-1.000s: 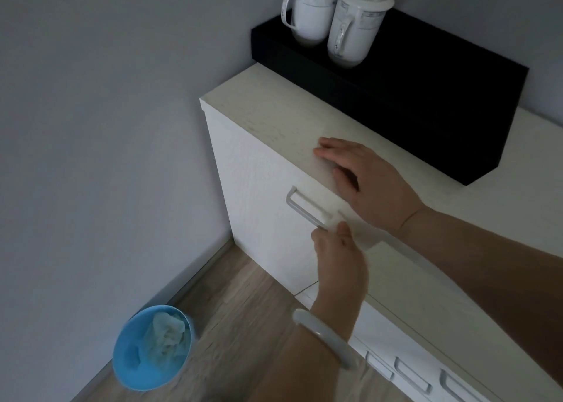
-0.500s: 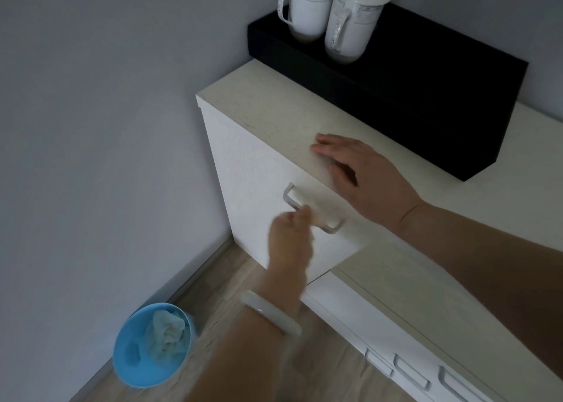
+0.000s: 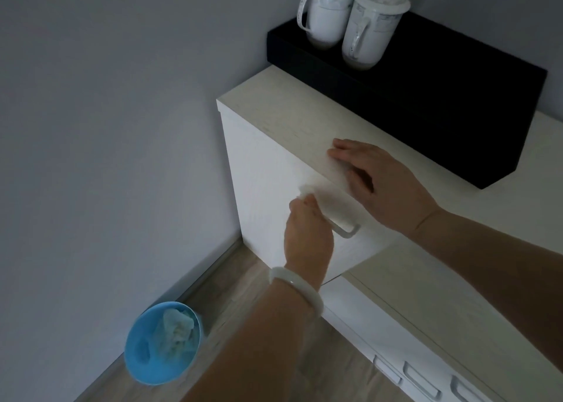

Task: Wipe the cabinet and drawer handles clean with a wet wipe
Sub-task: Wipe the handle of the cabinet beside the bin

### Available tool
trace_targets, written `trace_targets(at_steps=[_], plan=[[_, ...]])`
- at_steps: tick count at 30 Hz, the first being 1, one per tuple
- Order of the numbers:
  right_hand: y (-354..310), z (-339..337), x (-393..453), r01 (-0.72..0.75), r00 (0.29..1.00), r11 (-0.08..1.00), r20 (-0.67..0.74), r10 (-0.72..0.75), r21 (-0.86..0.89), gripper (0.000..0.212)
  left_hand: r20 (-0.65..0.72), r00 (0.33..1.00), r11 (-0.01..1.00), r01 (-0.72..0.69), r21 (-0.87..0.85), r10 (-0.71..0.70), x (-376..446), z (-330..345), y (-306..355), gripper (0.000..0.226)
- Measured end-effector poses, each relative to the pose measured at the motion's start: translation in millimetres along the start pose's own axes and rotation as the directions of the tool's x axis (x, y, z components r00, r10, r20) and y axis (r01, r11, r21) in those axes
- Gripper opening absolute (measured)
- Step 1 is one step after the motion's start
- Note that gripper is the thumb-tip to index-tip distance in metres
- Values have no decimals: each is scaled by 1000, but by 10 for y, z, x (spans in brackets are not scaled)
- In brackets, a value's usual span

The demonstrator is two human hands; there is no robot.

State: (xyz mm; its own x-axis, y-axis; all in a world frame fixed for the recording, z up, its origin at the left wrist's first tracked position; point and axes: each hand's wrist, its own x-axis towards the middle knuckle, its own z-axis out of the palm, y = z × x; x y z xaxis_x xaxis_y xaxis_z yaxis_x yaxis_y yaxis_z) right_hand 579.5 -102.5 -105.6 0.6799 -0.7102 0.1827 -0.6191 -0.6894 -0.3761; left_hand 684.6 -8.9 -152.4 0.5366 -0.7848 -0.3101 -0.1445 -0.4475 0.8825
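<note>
Left hand [image 3: 307,234] pinches blurred wet wipe [image 3: 306,190] over half-hidden handle [image 3: 345,231]; right hand [image 3: 380,185] fingers spread

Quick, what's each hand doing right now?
Left hand: closed on the wet wipe, pressed to the cabinet handle.
Right hand: open, holding nothing, flat on the cabinet top.
</note>
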Motion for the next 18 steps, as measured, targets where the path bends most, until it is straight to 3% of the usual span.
trace_targets(at_steps=[4, 7, 11, 15, 18], plan=[[-1, -3, 0, -2, 1000, 999, -1, 3, 36, 39, 192, 981, 1000, 2, 14, -4, -336, 55, -47, 45], [-4, -11, 7, -1, 1000, 999, -12, 1, 36, 39, 133, 987, 990, 106, -98, -93, -114, -176, 3, 43], [-2, -12, 3, 3, 1000, 1000, -10, -2, 21, 39, 154, 962, 946, 253, -205, -224, 206, -240, 119, 67], [-23, -12, 4, 2, 1000, 1000, -7, -2, 3, 39, 46, 989, 981, 148, -124, -144, 11, -57, 117, 53], [-21, -17, 1, 0, 1000, 1000, -3, 0, 10, 39, 197, 980, 999, 37, -23, -32, -318, 72, 43, 43]])
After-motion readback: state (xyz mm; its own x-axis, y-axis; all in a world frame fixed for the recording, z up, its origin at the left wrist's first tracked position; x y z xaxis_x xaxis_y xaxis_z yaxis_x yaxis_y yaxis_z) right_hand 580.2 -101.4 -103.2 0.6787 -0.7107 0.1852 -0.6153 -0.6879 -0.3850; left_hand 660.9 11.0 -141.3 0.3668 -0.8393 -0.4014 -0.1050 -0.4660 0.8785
